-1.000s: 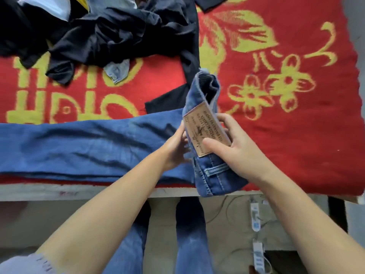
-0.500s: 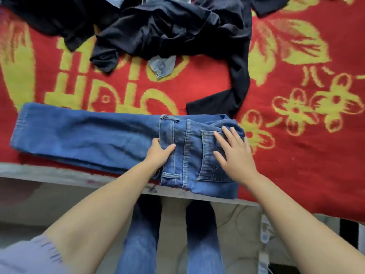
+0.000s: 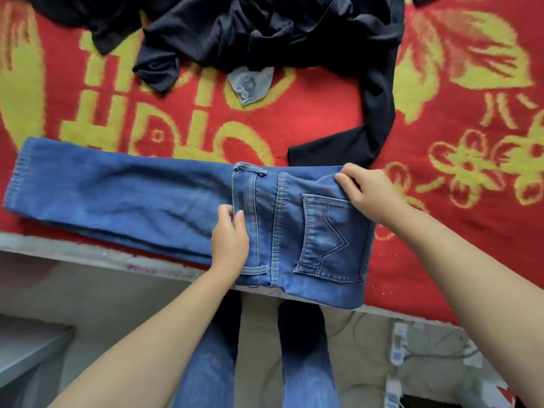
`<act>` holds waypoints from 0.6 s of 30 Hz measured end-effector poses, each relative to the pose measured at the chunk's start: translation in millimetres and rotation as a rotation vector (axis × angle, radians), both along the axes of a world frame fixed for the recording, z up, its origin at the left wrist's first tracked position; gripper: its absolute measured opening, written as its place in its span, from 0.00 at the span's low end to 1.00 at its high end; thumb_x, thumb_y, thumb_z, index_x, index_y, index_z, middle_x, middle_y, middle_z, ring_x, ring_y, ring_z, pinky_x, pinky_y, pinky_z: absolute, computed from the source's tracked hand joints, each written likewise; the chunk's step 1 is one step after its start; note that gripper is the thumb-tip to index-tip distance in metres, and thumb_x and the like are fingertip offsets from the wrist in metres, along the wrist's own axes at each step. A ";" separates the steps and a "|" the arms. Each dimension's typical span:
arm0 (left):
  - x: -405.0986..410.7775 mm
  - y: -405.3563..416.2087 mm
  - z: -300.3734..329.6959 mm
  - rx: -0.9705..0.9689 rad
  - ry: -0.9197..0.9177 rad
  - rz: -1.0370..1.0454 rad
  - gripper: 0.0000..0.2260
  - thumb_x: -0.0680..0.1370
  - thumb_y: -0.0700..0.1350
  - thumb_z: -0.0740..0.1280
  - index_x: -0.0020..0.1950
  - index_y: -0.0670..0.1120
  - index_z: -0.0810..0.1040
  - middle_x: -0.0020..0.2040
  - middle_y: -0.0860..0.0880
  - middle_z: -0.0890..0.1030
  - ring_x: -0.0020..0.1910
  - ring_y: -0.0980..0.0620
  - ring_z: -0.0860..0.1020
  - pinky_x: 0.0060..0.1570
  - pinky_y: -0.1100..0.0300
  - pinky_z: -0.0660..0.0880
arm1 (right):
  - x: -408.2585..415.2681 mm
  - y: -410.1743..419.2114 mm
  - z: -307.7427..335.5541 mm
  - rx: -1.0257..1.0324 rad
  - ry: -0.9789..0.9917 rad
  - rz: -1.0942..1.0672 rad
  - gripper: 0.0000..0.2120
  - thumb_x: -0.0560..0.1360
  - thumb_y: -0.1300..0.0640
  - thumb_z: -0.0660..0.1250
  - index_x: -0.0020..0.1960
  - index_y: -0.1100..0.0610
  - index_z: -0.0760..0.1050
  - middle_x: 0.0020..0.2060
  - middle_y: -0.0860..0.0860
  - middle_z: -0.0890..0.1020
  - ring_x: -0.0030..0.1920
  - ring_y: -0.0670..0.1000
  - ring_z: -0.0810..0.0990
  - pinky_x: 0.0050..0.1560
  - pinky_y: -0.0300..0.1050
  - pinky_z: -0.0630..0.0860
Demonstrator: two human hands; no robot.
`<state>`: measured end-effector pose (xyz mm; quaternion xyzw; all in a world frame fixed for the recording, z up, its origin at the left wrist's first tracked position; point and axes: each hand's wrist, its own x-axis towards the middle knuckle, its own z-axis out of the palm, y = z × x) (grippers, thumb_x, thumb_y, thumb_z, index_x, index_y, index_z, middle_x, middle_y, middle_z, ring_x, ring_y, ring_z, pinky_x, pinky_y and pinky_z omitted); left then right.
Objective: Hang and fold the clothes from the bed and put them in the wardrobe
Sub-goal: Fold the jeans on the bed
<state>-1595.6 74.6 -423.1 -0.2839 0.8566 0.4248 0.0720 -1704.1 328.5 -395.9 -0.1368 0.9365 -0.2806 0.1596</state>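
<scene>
A pair of blue jeans (image 3: pixel 123 198) lies along the near edge of the bed, legs stretched to the left, with the waist part folded over on the right so the back pocket faces up. My left hand (image 3: pixel 230 240) pinches the waistband edge of the folded part. My right hand (image 3: pixel 368 192) grips the far right corner of the fold, fingers curled over the denim.
A heap of dark clothes (image 3: pixel 265 33) lies at the back of the red and yellow blanket (image 3: pixel 459 136), one black sleeve trailing down toward the jeans. A small grey denim piece (image 3: pixel 250 86) pokes out below the heap. Cables and a power strip (image 3: pixel 397 348) lie on the floor at right.
The raised waist part was laid down flat over the legs. My right hand then slid from the pocket to the far right corner and gripped it. My left hand stayed at the waistband.
</scene>
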 end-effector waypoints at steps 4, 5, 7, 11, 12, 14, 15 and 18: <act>-8.4 -3.5 -7.8 -0.062 -0.023 -0.153 0.04 0.83 0.44 0.56 0.49 0.44 0.64 0.35 0.46 0.73 0.38 0.38 0.72 0.36 0.52 0.58 | -20.5 6.7 -12.0 0.229 -0.112 -0.098 0.16 0.82 0.50 0.57 0.37 0.56 0.66 0.38 0.62 0.79 0.44 0.64 0.78 0.41 0.53 0.70; -11.4 -6.9 -14.1 -0.099 -0.082 -0.186 0.05 0.83 0.44 0.55 0.50 0.44 0.64 0.37 0.43 0.74 0.40 0.36 0.73 0.37 0.52 0.60 | -23.7 3.4 -19.7 0.324 -0.136 -0.092 0.17 0.82 0.48 0.55 0.38 0.56 0.67 0.41 0.62 0.80 0.47 0.64 0.78 0.41 0.52 0.68; -16.4 -12.0 -26.0 -0.199 -0.171 -0.213 0.07 0.83 0.47 0.54 0.50 0.44 0.63 0.41 0.40 0.77 0.44 0.34 0.75 0.38 0.51 0.62 | -25.8 -5.6 -29.5 0.422 -0.140 -0.090 0.17 0.82 0.46 0.55 0.42 0.56 0.71 0.45 0.60 0.81 0.50 0.63 0.78 0.43 0.51 0.65; -8.0 -16.6 -25.4 -0.310 -0.196 -0.231 0.11 0.82 0.47 0.58 0.60 0.41 0.69 0.54 0.41 0.75 0.55 0.36 0.74 0.48 0.47 0.67 | -3.2 20.4 -26.5 0.094 -0.171 -0.386 0.19 0.79 0.49 0.62 0.66 0.56 0.70 0.57 0.56 0.78 0.61 0.58 0.73 0.61 0.53 0.67; -2.1 -15.9 -22.1 -0.361 -0.158 -0.241 0.15 0.81 0.46 0.60 0.66 0.40 0.69 0.59 0.40 0.74 0.59 0.37 0.72 0.55 0.44 0.67 | 10.3 32.0 -23.3 -0.026 -0.220 -0.495 0.23 0.79 0.50 0.64 0.70 0.57 0.66 0.61 0.57 0.75 0.62 0.56 0.72 0.65 0.51 0.67; 7.8 -4.0 -8.3 -0.478 -0.014 -0.341 0.23 0.79 0.45 0.65 0.72 0.40 0.66 0.68 0.38 0.70 0.67 0.38 0.68 0.66 0.38 0.60 | 46.2 46.3 -18.8 -0.182 -0.412 -0.685 0.28 0.78 0.48 0.64 0.74 0.57 0.60 0.66 0.58 0.72 0.58 0.51 0.75 0.62 0.40 0.71; 9.7 7.1 -1.5 -0.473 0.046 -0.413 0.26 0.78 0.46 0.65 0.74 0.42 0.64 0.72 0.38 0.66 0.71 0.38 0.65 0.68 0.35 0.55 | 64.8 47.0 -19.8 -0.237 -0.552 -0.742 0.29 0.78 0.47 0.64 0.74 0.57 0.60 0.66 0.57 0.73 0.54 0.47 0.76 0.57 0.37 0.73; 2.5 48.8 9.9 -0.142 -0.115 -0.435 0.28 0.81 0.55 0.57 0.78 0.55 0.50 0.79 0.47 0.46 0.78 0.45 0.44 0.69 0.34 0.42 | 95.4 32.1 -24.9 -0.456 -0.900 -0.834 0.26 0.77 0.46 0.65 0.71 0.52 0.65 0.62 0.47 0.78 0.52 0.42 0.79 0.52 0.44 0.76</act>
